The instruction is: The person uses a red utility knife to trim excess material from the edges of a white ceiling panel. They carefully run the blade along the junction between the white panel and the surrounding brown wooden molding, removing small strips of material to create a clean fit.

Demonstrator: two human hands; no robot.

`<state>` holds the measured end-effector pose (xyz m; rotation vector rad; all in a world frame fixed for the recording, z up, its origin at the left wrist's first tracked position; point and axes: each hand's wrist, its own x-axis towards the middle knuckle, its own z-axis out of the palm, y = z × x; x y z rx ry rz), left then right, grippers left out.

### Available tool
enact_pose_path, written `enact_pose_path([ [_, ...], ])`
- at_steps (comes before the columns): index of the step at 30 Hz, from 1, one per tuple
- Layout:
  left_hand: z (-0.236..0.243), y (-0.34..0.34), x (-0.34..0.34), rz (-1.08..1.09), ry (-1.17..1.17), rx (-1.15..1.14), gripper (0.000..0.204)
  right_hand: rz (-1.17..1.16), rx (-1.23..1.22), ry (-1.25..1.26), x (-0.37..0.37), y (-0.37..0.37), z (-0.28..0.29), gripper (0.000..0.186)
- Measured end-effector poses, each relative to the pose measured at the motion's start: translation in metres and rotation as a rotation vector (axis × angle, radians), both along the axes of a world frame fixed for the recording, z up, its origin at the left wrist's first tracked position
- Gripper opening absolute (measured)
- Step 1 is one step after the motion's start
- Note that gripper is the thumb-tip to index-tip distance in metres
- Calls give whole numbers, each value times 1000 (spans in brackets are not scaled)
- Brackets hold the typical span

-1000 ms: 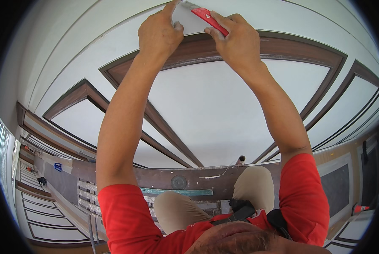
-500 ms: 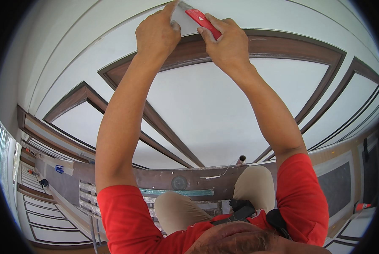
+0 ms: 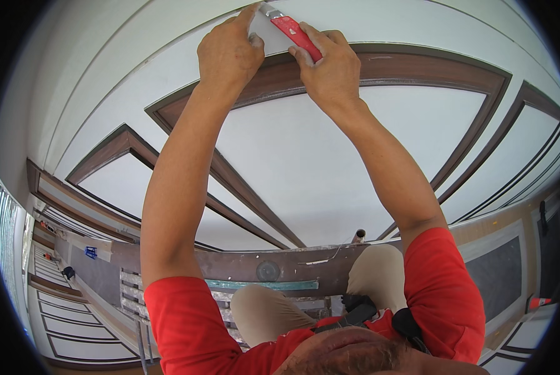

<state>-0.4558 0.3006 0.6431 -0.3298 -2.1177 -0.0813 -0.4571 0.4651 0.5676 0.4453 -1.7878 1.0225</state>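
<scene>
My right hand (image 3: 331, 65) is wrapped round a red-handled blade tool (image 3: 297, 37) at the top of the view. Its short metal blade slants up and left to the white wall; I cannot tell if it is a putty knife or a utility knife. Close by on the left is my left hand (image 3: 228, 55), index finger stretched up beside the blade tip, thumb apart, the other fingers curled out of sight. I see nothing held in it. White residue marks the fingers. Both hands reach above the brown moulding frame (image 3: 436, 67) around a white wall panel (image 3: 298, 156).
Narrower brown-framed panels (image 3: 114, 175) flank the large one. Below me are a slatted platform (image 3: 131, 294), a greenish strip (image 3: 280, 285) and a brown surface with a round grey disc (image 3: 268, 270). A short pipe end (image 3: 358, 235) sticks up near the wall. A blue stool-like object (image 3: 91, 252) stands far left.
My right hand and the tool have shifted slightly left and down, showing more of the metal blade. My left hand has moved a little left, its index finger still extended.
</scene>
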Motion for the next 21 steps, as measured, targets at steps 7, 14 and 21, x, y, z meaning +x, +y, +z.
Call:
enact_pose_path([
  [7, 1, 3, 3, 26, -24, -23, 58, 19, -41, 0, 2, -4, -1, 43],
  [14, 2, -1, 2, 15, 14, -21, 57, 21, -61, -68, 6, -2, -3, 44],
  [21, 4, 3, 4, 5, 1, -36, 56, 7, -50, 9, -1, 1, -7, 44],
])
